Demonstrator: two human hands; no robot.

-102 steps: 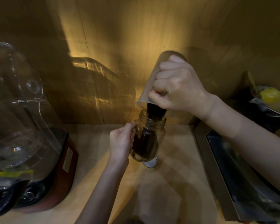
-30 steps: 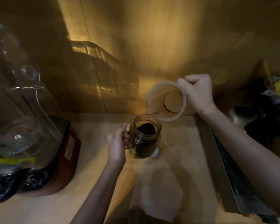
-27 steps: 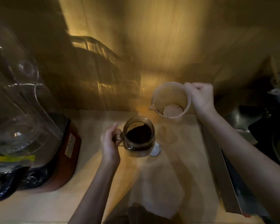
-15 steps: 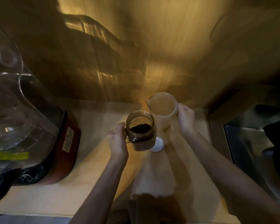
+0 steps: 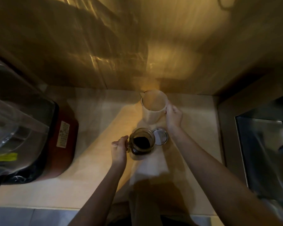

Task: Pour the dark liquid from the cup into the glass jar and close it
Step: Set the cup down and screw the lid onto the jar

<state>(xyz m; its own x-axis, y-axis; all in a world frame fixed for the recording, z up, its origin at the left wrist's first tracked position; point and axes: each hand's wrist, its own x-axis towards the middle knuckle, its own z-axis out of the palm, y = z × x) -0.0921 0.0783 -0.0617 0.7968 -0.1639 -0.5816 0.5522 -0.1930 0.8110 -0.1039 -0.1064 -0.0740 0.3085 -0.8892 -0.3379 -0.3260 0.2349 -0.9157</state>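
**Two hands, one filled jar, lid waiting on the bench**

Both hands were closed on vessels, well apart from each other. The left hand gripped the handle of the glass jar, which stood near the middle of the bench, open-mouthed, dark liquid inside. Glass and full, it likely felt heavy, smooth and breakable; the handle looked the safest hold. The right hand clasped the pale cup, upright toward the bench's back edge, apparently empty and probably light. A round metal lid lay flat just beside the jar, thin and rigid, best pinched by its rim.
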